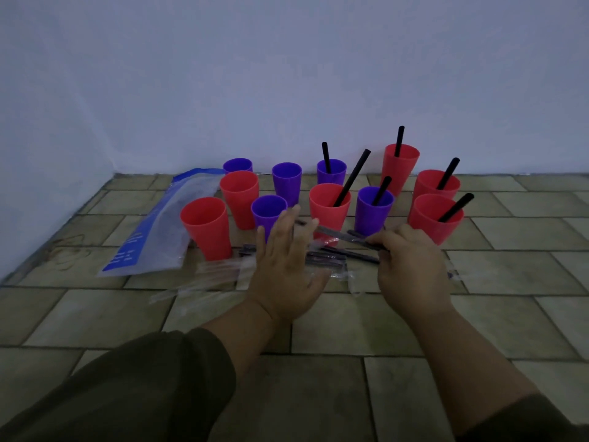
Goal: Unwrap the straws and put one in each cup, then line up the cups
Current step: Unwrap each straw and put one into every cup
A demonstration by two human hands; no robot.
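So, right hand [411, 263] pinches light straw [338, 233], seems wrapped (dim); film likely slippery, tear at end. Left hand [287, 266] spread wide.

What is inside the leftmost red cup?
Empty: the red cup stands upright, and its open mouth shows only red inside, with no straw sticking out.

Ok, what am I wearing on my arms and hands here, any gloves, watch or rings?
No gloves: the left hand and right hand are bare, with no watch or ring visible. Both arms wear dark olive-brown sleeves; the left sleeve ends mid-forearm, the right sleeve shows only at the frame's corner.
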